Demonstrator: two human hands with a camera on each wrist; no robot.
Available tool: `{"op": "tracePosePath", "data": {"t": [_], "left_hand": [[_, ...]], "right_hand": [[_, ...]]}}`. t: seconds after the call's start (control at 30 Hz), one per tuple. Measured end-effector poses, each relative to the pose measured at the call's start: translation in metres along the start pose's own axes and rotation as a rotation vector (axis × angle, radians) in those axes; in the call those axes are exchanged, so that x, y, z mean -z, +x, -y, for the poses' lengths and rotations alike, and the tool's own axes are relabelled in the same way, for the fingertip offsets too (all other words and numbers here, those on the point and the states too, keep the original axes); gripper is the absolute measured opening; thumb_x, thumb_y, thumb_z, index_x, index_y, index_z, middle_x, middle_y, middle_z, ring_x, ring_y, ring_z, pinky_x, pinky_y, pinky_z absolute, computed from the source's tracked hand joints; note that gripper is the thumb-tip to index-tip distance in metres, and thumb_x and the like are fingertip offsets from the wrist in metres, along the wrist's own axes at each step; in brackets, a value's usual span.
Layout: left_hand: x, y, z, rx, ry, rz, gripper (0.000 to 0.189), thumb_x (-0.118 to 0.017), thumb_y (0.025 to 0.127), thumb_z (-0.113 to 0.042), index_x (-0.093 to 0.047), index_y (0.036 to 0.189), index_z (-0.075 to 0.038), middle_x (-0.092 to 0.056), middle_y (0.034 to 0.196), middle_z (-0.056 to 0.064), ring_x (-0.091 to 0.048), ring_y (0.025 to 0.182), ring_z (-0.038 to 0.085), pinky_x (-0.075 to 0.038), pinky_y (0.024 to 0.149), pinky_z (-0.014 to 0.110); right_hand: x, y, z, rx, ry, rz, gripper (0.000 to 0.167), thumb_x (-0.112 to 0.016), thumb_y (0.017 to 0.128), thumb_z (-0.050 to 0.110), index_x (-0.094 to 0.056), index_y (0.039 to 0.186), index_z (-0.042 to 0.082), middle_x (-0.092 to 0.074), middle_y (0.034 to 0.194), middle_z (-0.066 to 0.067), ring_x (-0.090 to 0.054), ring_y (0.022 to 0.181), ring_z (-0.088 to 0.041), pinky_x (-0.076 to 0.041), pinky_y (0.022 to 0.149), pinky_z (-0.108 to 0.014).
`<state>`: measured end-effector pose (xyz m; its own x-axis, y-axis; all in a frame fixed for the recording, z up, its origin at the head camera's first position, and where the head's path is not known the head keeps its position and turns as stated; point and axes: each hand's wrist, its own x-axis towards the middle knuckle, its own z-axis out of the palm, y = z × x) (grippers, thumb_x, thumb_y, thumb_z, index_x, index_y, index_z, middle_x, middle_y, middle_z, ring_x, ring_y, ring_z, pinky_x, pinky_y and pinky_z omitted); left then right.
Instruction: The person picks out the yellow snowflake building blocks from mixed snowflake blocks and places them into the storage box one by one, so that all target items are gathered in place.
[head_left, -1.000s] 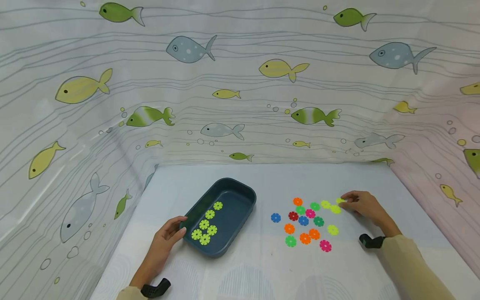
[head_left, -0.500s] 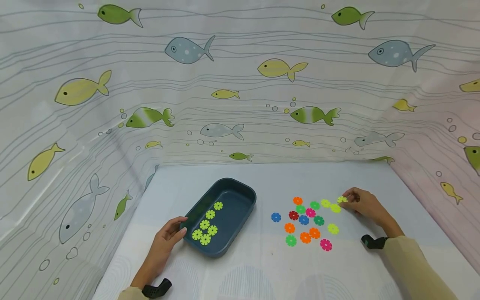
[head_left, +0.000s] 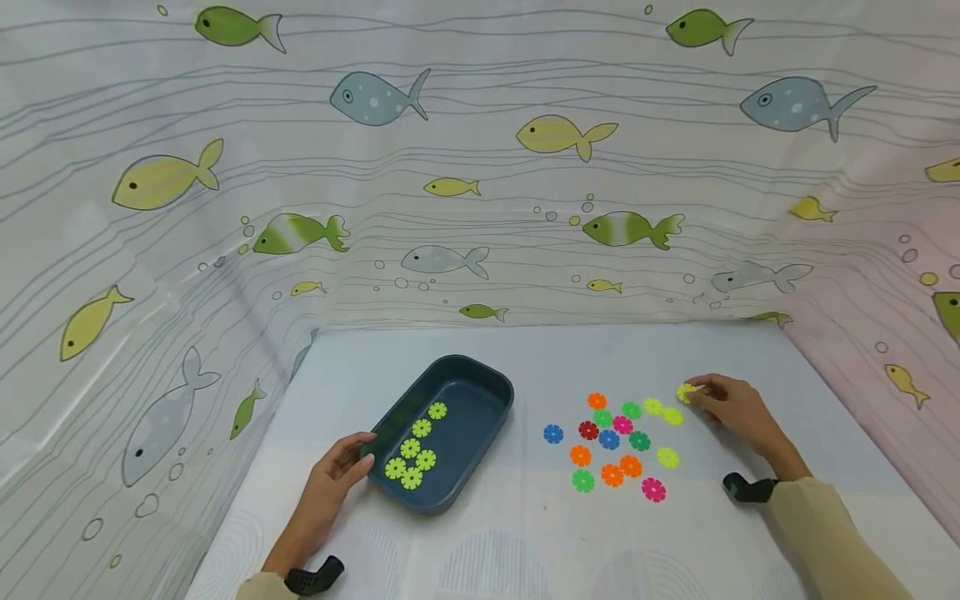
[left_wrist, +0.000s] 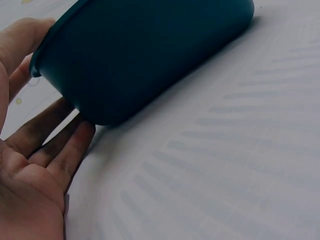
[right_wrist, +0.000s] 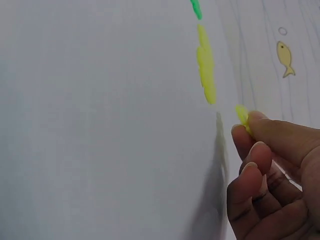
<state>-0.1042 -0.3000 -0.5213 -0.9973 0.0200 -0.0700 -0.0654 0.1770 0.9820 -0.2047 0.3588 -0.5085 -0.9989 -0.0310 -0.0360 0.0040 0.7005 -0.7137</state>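
Note:
In the head view, my right hand (head_left: 735,410) pinches a yellow notched plastic disc (head_left: 685,392) between thumb and fingertips. The right wrist view shows the pinched disc (right_wrist: 242,115) above the tabletop, with the other fingers curled below. Several yellow discs (head_left: 672,416) lie close to its left. My left hand (head_left: 326,479) holds the near left end of a dark blue rectangular basin (head_left: 480,392), thumb and fingers at the rim. From the left wrist, fingers (left_wrist: 75,145) also show against the basin's lower wall. Several yellow-green discs (head_left: 410,448) lie flat inside the basin.
Loose discs in orange (head_left: 612,475), blue (head_left: 553,433), green (head_left: 582,481), pink (head_left: 654,489) and dark red (head_left: 588,430) lie spread right of the basin on the white table (head_left: 517,533). A fish-patterned curtain (head_left: 525,250) stands behind and at both sides.
The yellow disc pinched in my right hand has risen slightly and come away from the neighbouring yellow discs. My left hand and the basin have stayed put.

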Motion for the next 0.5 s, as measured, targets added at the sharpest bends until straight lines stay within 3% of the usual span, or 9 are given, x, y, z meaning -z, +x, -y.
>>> {"op": "tracePosePath", "data": {"t": [0.2,0.5], "left_hand": [[0.0,0.0,0.001,-0.002,-0.001,-0.002,0.047,-0.066,0.103,-0.023,-0.052,0.146,-0.011,-0.046,0.148,0.01,-0.053,0.127,0.007,-0.048,0.097,0.019],[0.0,0.0,0.001,-0.01,0.003,0.003,0.048,-0.066,0.103,-0.023,-0.051,0.146,-0.011,-0.046,0.149,0.01,-0.052,0.128,0.005,-0.048,0.098,0.019]], "right_hand": [[-0.001,0.0,0.006,0.041,0.052,-0.024,0.038,-0.07,0.1,0.035,-0.062,0.125,0.008,-0.066,0.088,-0.012,-0.054,0.064,-0.02,-0.046,0.056,-0.028],[-0.005,0.0,0.016,0.008,0.108,-0.012,0.049,-0.071,0.096,0.047,-0.066,0.126,0.009,-0.067,0.09,-0.014,-0.055,0.063,-0.026,-0.043,0.058,-0.03]]}}
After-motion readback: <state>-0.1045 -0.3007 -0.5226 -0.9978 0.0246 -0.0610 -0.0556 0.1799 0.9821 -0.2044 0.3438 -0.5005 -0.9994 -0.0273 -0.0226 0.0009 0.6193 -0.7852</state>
